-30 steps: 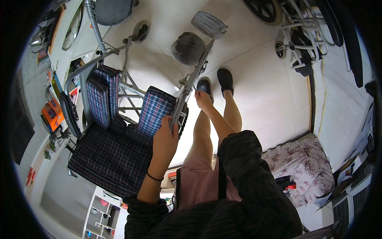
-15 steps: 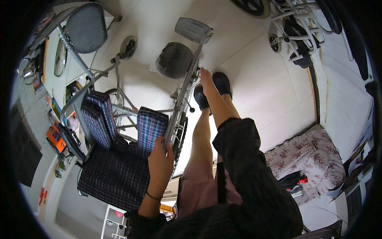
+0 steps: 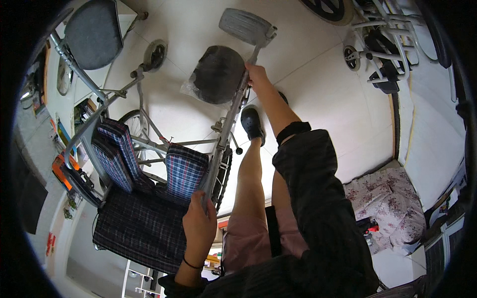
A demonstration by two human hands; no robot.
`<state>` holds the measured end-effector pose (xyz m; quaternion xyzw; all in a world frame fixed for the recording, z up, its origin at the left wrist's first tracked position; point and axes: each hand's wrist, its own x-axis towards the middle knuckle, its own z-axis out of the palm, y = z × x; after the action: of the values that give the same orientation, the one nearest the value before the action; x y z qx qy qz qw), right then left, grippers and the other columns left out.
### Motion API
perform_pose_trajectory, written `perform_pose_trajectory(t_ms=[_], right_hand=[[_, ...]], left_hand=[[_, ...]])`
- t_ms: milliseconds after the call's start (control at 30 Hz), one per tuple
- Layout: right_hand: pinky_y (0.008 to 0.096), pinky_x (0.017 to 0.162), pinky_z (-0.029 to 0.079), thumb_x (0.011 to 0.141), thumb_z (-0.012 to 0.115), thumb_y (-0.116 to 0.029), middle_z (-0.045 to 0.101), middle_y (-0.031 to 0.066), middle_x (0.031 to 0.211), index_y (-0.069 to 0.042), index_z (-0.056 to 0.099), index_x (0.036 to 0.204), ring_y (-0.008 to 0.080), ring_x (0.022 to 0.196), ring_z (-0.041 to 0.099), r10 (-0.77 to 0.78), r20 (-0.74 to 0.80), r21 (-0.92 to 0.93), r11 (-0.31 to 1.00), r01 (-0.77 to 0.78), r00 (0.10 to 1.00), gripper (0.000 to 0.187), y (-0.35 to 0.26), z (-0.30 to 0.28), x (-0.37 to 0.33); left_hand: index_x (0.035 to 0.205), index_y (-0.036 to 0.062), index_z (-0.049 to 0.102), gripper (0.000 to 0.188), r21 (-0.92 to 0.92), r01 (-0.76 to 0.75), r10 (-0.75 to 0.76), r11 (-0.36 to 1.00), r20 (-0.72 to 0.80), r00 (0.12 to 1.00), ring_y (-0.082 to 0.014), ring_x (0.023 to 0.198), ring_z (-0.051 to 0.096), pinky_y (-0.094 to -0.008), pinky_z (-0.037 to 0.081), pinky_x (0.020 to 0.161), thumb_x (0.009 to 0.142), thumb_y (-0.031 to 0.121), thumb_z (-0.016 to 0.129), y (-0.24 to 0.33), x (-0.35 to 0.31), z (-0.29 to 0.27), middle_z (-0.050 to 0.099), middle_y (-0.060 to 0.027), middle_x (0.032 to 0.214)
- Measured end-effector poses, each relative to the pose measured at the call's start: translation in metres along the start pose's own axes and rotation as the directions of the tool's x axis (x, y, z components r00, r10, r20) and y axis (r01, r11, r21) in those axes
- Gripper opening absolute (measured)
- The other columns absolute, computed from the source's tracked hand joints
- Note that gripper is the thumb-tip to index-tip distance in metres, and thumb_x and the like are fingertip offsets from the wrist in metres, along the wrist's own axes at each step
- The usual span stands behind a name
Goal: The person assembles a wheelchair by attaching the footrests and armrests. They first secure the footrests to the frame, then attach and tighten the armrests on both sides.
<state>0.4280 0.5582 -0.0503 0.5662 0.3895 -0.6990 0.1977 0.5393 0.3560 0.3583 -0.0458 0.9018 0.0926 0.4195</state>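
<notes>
A wheelchair with a dark plaid backrest stands at my left, its grey metal side tube running away from me. My left hand is closed round the near part of that tube, beside a blue plaid pad. Farther forward, my right hand grips the legrest tube just short of the grey footplate. A round dark calf pad, partly wrapped in clear plastic, sits left of that hand. The other legrest bears a similar grey pad.
A folded white-framed wheelchair stands by the wall at the far right. A flowered cloth covers something low at the right. Shelves with small items line the left side. My feet, in dark clogs, are beside the wheelchair.
My right hand has moved forward along the legrest tube, closer to the footplate. My left hand keeps its place on the side tube. The view has shifted slightly.
</notes>
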Motion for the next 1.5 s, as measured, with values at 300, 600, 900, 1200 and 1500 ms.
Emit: perform_pose_trajectory(t_ms=[300,600,900,1200,1500], right_hand=[[0.0363,0.053,0.051,0.089,0.069,-0.028,0.060,0.0099,0.077,0.003,0.062,0.094,0.0237,0.059,0.060,-0.103,0.043,0.113,0.989,0.098,0.994,0.032,-0.032,-0.012,-0.024],[0.0439,0.073,0.054,0.091,0.065,-0.037,0.061,0.0083,0.089,-0.002,0.062,0.100,0.0238,0.079,0.061,-0.028,0.144,-0.052,0.998,0.036,0.989,0.036,-0.033,-0.021,-0.013],[0.0453,0.081,0.054,0.093,0.063,-0.036,0.061,0.0090,0.099,-0.004,0.059,0.108,0.0245,0.092,0.060,0.035,0.172,-0.109,0.994,-0.017,0.984,0.035,-0.040,-0.025,-0.023],[0.0454,0.092,0.043,0.095,0.057,-0.042,0.060,0.0046,0.114,-0.011,0.055,0.116,0.0217,0.105,0.055,0.048,0.145,-0.126,0.992,-0.030,0.988,0.037,-0.037,-0.026,-0.022],[0.0439,0.096,0.043,0.098,0.053,-0.036,0.058,0.0072,0.121,-0.009,0.053,0.123,0.0235,0.112,0.055,0.041,0.087,-0.088,0.996,-0.033,0.995,0.037,-0.039,-0.027,-0.023]], left_hand=[[0.115,0.0008,0.051,0.029,0.160,-0.052,0.063,0.986,-0.069,0.996,-0.0365,0.088,0.063,-0.0409,0.051,0.071,0.090,0.012,0.059,0.010,-0.002,-0.001,0.062,-0.0211,0.097],[0.130,0.0010,0.043,0.049,-0.354,-0.085,0.137,0.931,0.126,0.982,-0.0282,0.108,0.053,-0.0408,0.046,0.088,0.088,0.013,0.064,0.051,0.001,0.068,0.048,-0.0180,0.120],[0.104,-0.0019,0.054,0.027,-0.950,0.301,-0.334,-0.084,0.311,0.890,-0.0126,0.065,0.057,-0.0259,0.048,0.061,0.100,0.024,0.050,0.020,0.151,0.208,0.058,-0.0052,0.072],[0.090,0.0046,0.052,0.026,-0.963,0.179,-0.335,-0.204,0.240,0.911,-0.0089,0.050,0.040,-0.0249,0.036,0.047,0.101,0.028,0.050,0.021,0.131,0.222,0.038,0.0028,0.060],[0.103,0.0051,0.050,0.024,-0.918,0.034,-0.343,-0.395,0.182,0.922,-0.0080,0.057,0.035,-0.0233,0.034,0.053,0.102,0.029,0.047,0.031,0.118,0.236,0.035,0.0041,0.069]])
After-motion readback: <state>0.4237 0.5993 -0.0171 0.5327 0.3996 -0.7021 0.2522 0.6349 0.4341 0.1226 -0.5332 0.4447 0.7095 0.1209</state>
